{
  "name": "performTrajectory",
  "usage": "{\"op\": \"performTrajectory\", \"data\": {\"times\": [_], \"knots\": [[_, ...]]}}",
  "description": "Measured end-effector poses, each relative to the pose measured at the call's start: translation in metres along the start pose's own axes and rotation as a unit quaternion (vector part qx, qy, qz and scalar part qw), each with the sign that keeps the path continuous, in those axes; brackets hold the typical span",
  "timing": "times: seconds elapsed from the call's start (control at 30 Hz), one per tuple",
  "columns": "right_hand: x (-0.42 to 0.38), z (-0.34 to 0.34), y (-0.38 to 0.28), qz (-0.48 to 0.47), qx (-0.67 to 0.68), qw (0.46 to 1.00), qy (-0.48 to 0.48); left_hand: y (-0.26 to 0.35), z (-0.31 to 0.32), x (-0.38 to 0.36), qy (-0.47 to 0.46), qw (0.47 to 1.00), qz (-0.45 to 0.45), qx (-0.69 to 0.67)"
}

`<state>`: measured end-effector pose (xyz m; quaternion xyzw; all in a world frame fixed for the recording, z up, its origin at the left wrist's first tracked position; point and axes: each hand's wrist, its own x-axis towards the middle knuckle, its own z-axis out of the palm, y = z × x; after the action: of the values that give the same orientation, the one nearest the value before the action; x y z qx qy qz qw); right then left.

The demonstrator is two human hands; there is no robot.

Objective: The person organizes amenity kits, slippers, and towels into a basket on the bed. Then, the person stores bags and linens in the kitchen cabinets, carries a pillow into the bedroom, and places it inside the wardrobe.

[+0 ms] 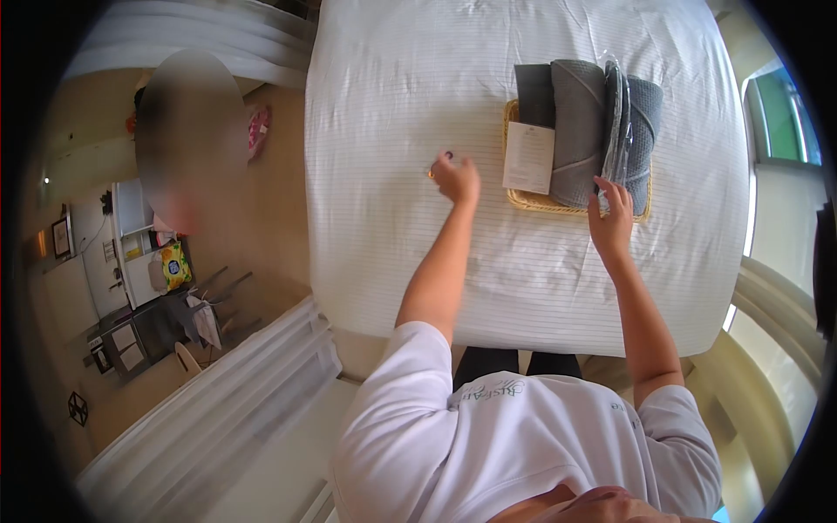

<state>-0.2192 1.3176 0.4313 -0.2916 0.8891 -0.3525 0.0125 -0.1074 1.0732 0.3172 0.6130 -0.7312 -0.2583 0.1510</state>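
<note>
A wicker basket (542,202) stands on the white striped bed cover (375,227). Rolled grey textiles (577,122) fill it, with a clear plastic-wrapped dark item (615,122) between two rolls. A printed white card (528,159) leans at the basket's left side, below a dark grey flat piece (534,94). My right hand (613,213) is at the basket's front edge, fingers apart, fingertips by the lower end of the wrapped item. Left of the basket, my left hand (457,179) is above the cover, its fingers closed around something small and dark, too small to name.
Sheer white curtains (235,375) hang at the lower left. Beyond the bed's left side are a blurred person (192,139), a dark desk (144,340) and a yellow-green package (175,265). A window (785,113) is at the right.
</note>
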Motion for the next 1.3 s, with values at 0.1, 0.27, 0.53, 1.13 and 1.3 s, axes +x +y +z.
{"op": "performTrajectory", "data": {"times": [0.1,0.27,0.53,1.13,1.3], "knots": [[-0.02,-0.005,0.002,0.028,0.021,0.998,-0.051,-0.025,-0.038,0.026,-0.063,0.993,-0.011,0.101],[-0.035,-0.004,-0.009,0.066,0.112,0.983,-0.127,-0.047,-0.05,0.035,-0.019,0.974,0.204,0.094],[-0.023,0.04,-0.043,0.232,0.453,0.852,-0.12,0.071,-0.096,-0.069,-0.365,0.801,-0.128,-0.457],[0.082,0.019,-0.008,0.362,0.468,0.794,-0.14,0.175,0.005,-0.053,-0.406,0.79,-0.061,-0.455],[0.112,0.048,0.0,0.421,0.53,0.727,-0.116,0.198,0.033,-0.01,-0.404,0.878,0.035,-0.255]]}}
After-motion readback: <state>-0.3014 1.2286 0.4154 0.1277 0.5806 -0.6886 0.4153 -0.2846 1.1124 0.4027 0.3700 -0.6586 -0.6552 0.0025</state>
